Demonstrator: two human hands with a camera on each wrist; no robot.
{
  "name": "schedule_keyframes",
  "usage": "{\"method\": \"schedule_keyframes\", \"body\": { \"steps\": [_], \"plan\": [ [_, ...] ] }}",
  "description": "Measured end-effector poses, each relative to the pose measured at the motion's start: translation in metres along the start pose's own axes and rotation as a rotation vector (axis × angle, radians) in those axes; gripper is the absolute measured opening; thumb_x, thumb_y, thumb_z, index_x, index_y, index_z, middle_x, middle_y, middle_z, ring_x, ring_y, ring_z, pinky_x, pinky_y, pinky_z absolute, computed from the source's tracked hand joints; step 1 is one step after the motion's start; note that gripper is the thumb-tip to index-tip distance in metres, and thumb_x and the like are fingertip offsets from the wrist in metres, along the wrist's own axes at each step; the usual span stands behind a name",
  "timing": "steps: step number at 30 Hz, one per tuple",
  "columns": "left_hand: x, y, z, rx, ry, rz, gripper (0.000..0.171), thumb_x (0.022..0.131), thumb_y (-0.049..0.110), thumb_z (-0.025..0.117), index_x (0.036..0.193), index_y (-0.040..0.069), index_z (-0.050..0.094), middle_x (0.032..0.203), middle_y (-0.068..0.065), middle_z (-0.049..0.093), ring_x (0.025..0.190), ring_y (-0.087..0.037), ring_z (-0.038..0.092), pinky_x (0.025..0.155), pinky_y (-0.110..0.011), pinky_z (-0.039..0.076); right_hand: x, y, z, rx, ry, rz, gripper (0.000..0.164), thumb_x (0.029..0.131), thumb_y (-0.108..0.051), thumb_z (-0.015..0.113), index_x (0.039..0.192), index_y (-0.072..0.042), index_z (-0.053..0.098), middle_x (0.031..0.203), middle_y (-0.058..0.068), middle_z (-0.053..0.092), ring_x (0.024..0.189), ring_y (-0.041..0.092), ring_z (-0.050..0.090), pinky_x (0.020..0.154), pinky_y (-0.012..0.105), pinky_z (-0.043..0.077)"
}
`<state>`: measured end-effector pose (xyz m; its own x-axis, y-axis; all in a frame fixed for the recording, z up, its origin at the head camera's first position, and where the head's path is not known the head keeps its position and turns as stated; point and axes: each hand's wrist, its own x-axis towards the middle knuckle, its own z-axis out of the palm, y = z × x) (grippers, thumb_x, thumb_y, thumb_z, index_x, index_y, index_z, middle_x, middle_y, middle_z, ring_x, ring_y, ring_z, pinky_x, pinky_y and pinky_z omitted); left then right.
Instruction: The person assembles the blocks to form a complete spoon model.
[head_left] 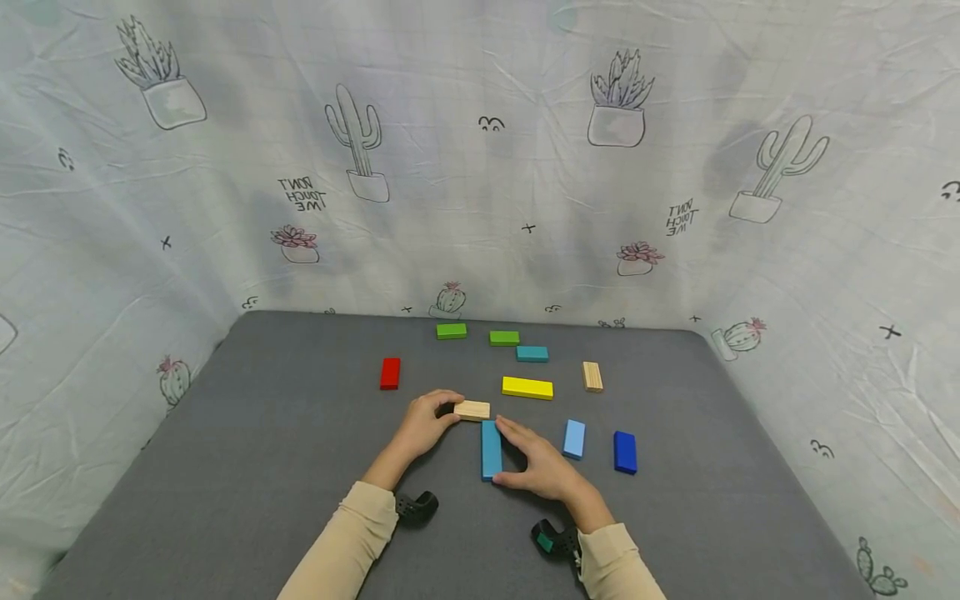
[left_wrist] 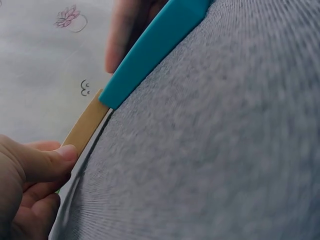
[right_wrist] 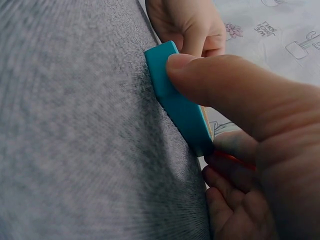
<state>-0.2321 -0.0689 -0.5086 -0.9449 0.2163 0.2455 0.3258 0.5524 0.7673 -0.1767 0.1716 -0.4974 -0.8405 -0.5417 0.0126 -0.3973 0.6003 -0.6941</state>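
A patterned cloth backdrop (head_left: 480,208) rises beyond the long blue block (head_left: 491,450), the landmark here; the grey table (head_left: 225,467) extends beneath and around it. The right hand (head_left: 543,467), on the landmark's right, grips it lengthwise, thumb at the near end and fingers at the far end. The left hand (head_left: 422,427), to the landmark's left, is apart from the right and pinches a wooden block (head_left: 472,411) by its left end, between thumb and fingers. The landmark lies flat, its long axis running near to far, toward the backdrop. The yellow block (head_left: 527,388) lies beyond it, slightly right, nearly crosswise. The wooden block sits at the landmark's far end, extending leftward, its long axis roughly square to the landmark's; whether the two touch cannot be told. The step in hand appears to be aligning these two blocks into a corner; the next move probably calls for slight adjustment, then a careful release.
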Motion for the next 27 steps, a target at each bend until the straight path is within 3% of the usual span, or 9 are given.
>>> {"method": "schedule_keyframes", "body": {
  "steps": [20, 27],
  "plan": [
    [-0.001, 0.010, 0.009, 0.005, -0.009, 0.036, 0.025, 0.082, 0.008, 0.072, 0.107, 0.006, 0.071, 0.112, -0.009, 0.068, 0.109, -0.027, 0.062, 0.094, -0.044, 0.049, 0.000, 0.000, 0.002, -0.015, 0.008, -0.033, 0.085, 0.085, -0.041, 0.069, 0.150, -0.008, 0.026, 0.157, 0.008, 0.024, 0.142, 0.034, 0.026, 0.109, 0.058, 0.029],
    [0.000, 0.011, 0.012, 0.013, -0.007, 0.044, 0.026, 0.080, 0.008, 0.074, 0.106, 0.006, 0.071, 0.110, -0.008, 0.069, 0.107, -0.026, 0.063, 0.094, -0.043, 0.049, 0.000, -0.001, 0.003, 0.001, 0.003, 0.009, 0.089, 0.084, -0.043, 0.070, 0.152, -0.012, 0.022, 0.158, 0.002, 0.018, 0.145, 0.029, 0.021, 0.112, 0.055, 0.027]
  ]
}}
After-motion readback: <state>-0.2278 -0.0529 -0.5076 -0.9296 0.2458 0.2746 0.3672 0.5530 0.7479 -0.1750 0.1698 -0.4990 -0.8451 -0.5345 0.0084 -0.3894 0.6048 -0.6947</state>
